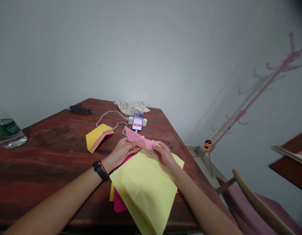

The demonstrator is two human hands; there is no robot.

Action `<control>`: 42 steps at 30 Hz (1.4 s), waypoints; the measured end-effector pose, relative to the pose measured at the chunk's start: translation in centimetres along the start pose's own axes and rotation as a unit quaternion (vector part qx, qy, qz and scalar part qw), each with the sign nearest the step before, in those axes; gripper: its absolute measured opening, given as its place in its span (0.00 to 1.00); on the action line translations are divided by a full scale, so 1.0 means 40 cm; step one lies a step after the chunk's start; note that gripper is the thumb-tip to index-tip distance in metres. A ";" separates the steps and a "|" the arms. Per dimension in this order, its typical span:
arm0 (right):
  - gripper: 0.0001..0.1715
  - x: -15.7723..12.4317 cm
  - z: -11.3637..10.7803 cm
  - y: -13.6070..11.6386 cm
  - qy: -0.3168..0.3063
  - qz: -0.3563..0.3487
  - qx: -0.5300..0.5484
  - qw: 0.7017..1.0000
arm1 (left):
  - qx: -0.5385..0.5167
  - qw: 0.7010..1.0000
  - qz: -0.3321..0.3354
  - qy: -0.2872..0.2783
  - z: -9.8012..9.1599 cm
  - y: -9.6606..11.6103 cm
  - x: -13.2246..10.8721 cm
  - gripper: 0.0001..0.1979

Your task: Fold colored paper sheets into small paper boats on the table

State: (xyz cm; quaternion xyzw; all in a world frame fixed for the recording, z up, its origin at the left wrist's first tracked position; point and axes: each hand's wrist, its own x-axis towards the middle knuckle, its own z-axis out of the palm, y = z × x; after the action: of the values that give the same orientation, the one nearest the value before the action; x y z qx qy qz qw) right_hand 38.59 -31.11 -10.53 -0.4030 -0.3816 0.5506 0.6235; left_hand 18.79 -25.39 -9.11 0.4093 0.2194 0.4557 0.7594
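Between both hands is a folded pink paper boat (141,139), held up over the near half of the table. My left hand (123,150) grips its left end, fingers closed around the lower edge. At the boat's right end, my right hand (164,155) pinches the paper between thumb and fingers. Beneath the hands lie pale yellow paper sheets (146,189) with crease marks, over magenta sheets (119,200). Left of the boat rests a stack of folded yellow and pink paper (99,136).
A phone (137,123) with white cables stands beyond the boat, before a crumpled cloth (131,107). A black device (80,111) and a water bottle (8,130) are on the left of the wooden table (53,156). Right are a chair (254,202) and a pink coat rack (254,98).
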 end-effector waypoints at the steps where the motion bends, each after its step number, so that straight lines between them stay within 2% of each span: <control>1: 0.17 -0.001 0.002 -0.001 0.002 0.006 -0.002 1.000 | 0.000 1.000 0.007 0.012 0.001 0.000 0.000 0.15; 5: 0.20 -0.005 0.009 0.001 -0.013 0.029 -0.030 0.999 | 0.012 0.996 0.061 0.058 -0.002 0.005 0.002 0.13; 8: 0.23 -0.009 0.014 -0.004 -0.023 0.012 -0.050 0.998 | 0.084 0.990 0.098 0.065 -0.005 0.010 0.005 0.15; 12: 0.23 -0.016 0.018 -0.019 -0.045 0.001 -0.073 0.996 | 0.206 0.973 0.097 0.043 -0.002 0.010 0.002 0.16; 15: 0.22 -0.020 0.018 -0.016 -0.081 0.021 -0.136 0.987 | 0.251 0.963 0.093 0.005 0.004 0.002 -0.003 0.14; 19: 0.19 -0.024 0.019 0.007 -0.103 0.039 -0.181 0.977 | 0.245 0.966 0.083 -0.012 0.007 -0.007 -0.008 0.16; 26: 0.20 -0.025 0.015 0.025 -0.146 0.027 -0.206 0.967 | 0.228 0.971 0.052 -0.044 0.013 -0.025 -0.016 0.19; 30: 0.21 -0.024 0.012 0.028 -0.143 0.013 -0.216 0.966 | 0.233 0.970 0.049 -0.044 0.019 -0.036 -0.020 0.19; 33: 0.21 -0.021 0.011 0.031 -0.132 0.015 -0.190 0.973 | 0.275 0.958 0.077 -0.032 0.014 -0.010 -0.015 0.17; 35: 0.22 -0.018 0.012 0.032 -0.112 0.018 -0.161 0.980 | 0.335 0.931 0.146 0.008 0.002 0.026 -0.007 0.15; 36: 0.22 -0.016 0.013 0.032 -0.100 0.019 -0.151 0.983 | 0.382 0.903 0.192 0.040 -0.008 0.049 -0.002 0.14; 39: 0.22 -0.009 0.016 0.025 -0.059 0.016 -0.142 0.988 | 0.564 0.763 0.284 0.137 -0.046 0.123 0.012 0.13; 41: 0.23 -0.005 0.019 0.017 -0.026 0.012 -0.131 0.991 | 0.656 0.667 0.290 0.200 -0.076 0.165 0.015 0.14; 42: 0.25 -0.004 0.020 0.013 -0.011 0.009 -0.119 0.993 | 0.696 0.621 0.272 0.235 -0.090 0.181 0.015 0.17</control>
State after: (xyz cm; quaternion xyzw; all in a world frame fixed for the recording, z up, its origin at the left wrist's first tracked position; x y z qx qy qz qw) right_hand 37.64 -31.17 -10.72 -0.4719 -0.4480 0.5115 0.5613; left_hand 12.82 -21.53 -5.20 0.7353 0.5210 0.4332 0.0111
